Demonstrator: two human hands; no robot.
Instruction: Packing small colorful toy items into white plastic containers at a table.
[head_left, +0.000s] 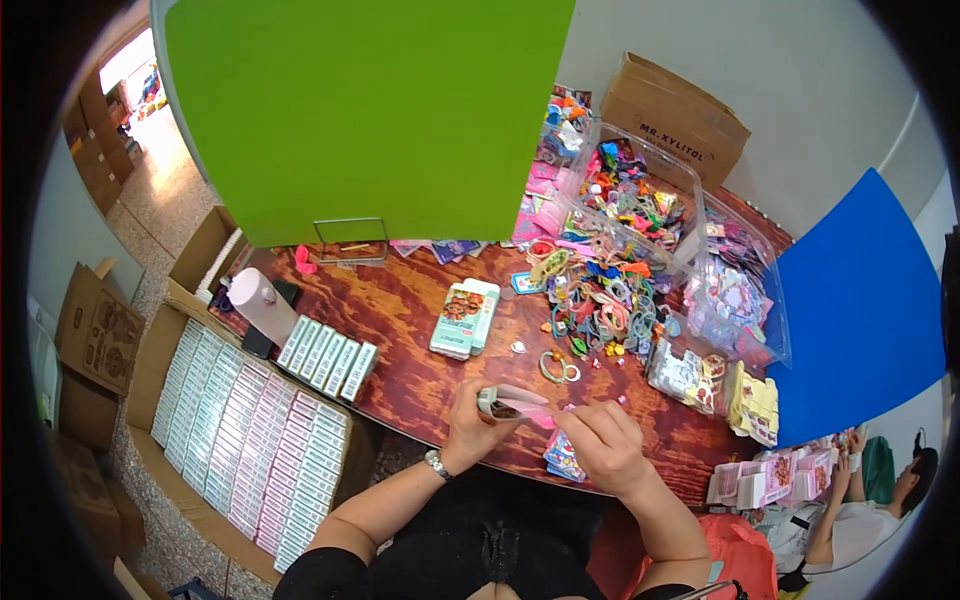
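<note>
My left hand (472, 428) grips a small thin carton (490, 402) with its open end turned to the right. My right hand (604, 446) has its fingers pinched at that opening, on a pink piece (538, 412) that looks like a flap or a packet; which one I cannot tell. Beneath my right hand lies a small stack of colourful cards (562, 460) at the table's front edge. Farther off, a pile of flat green-and-white cartons (463, 322) rests on the red-brown table (405, 385). Just beyond my hands lies a pale green hair tie (548, 368).
A heap of hair ties and trinkets (610, 310) spreads before clear plastic bins (690, 180). Upright cartons (325, 358) stand in a row near a pink bottle (262, 305). An open cardboard box (345, 450) full of cartons sits at left. A co-worker (850, 535) sits at right.
</note>
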